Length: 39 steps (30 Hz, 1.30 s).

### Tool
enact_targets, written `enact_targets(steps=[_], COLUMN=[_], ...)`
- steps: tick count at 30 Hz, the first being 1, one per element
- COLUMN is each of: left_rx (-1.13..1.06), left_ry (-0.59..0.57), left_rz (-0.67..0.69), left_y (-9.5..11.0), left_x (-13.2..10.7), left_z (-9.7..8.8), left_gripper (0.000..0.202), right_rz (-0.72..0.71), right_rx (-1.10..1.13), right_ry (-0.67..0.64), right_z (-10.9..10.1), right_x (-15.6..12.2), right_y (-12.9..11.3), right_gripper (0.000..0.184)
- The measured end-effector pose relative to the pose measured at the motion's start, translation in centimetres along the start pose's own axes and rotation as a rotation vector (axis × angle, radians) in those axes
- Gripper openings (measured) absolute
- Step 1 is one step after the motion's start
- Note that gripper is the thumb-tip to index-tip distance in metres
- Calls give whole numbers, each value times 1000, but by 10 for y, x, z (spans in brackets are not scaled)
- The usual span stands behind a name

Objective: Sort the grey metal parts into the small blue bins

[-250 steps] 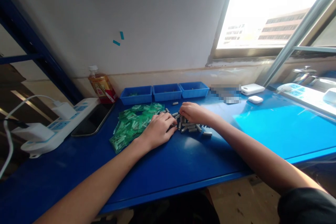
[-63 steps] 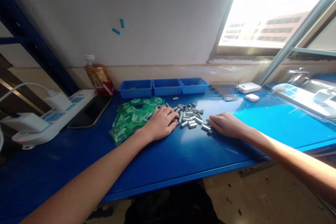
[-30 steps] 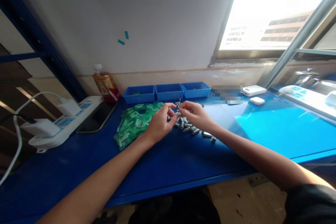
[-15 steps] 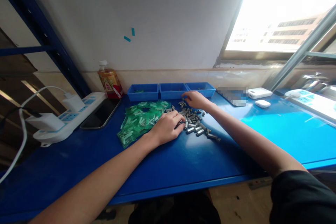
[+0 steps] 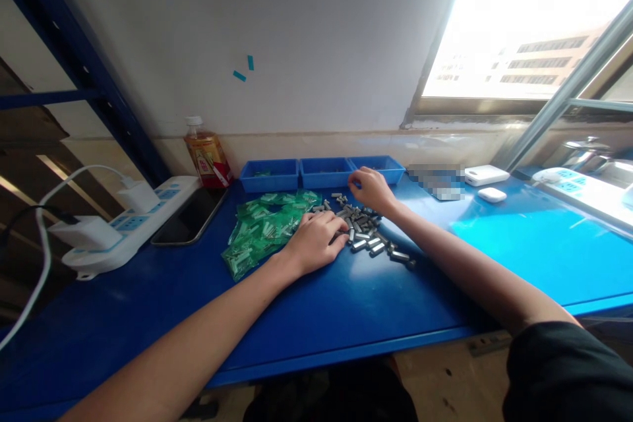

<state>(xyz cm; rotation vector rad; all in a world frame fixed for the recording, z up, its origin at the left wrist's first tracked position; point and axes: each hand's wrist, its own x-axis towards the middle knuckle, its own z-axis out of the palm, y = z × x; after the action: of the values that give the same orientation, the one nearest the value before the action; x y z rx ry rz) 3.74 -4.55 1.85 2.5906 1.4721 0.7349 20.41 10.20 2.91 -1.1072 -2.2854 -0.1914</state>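
Small grey metal pieces (image 5: 376, 249), many like short bars, lie heaped on the blue table (image 5: 316, 316). My left hand (image 5: 320, 237) rests on the heap's left edge, thumb and fingers apart, beside green plastic bags (image 5: 264, 227) with small pieces inside. Beyond the heap, my right hand (image 5: 372, 188) is raised in front of the blue bins, its fingers curled together; whatever they may pinch is hidden. Three blue bins stand in a row: the left bin (image 5: 270, 182), the middle bin (image 5: 324, 179) and the right bin (image 5: 394, 175), with small contents.
At the left are a phone (image 5: 190, 216), a white power strip (image 5: 143, 227) with chargers, and a drink bottle (image 5: 208, 155). On the right lie a white box-like device (image 5: 486, 175), a small white case (image 5: 492, 194) and another power strip (image 5: 588, 201).
My right hand has shifted slightly right, its fingers drawn in closer. My left hand has stayed nearly in place on the heap.
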Motion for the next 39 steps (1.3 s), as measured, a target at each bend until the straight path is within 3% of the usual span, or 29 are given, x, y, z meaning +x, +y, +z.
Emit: enact_targets(steps=[3,5,7,10,14,18,27,33,39], left_rx=[-2,-3,3,24,41,29,34,37,52], left_ry=[-1,-3,-8,-7,-3,-9,-4,2,-3], left_rz=[-2,-5,-7,-2,-2,-10,3,6,14], left_y=[0,0,0,-1,-2,-2,-2,-2,-3], left_x=[0,0,0,-1,-1,0,1,0,-1], left_z=[0,-1,-1,0,3,2,2,2,2], left_gripper=[16,16,16,17,21,21,21,18,17], right_rz=[68,174,217,95,10,43,-22,-61,-93], right_rx=[26,0,-25,35,108,148,304,288,253], right_ry=[155,184,151,25,-186,-331,-175,-273,-250], right_z=[-13,-22,-29,-34,-26,-14,-16,-16,-18], right_x=[19,28,26,1,-36,-41,-36,-37,-38], right_y=[11,20,26,28,28,29,10,5,-5], right_gripper=[23,27,31,25,24,15,11,15,12])
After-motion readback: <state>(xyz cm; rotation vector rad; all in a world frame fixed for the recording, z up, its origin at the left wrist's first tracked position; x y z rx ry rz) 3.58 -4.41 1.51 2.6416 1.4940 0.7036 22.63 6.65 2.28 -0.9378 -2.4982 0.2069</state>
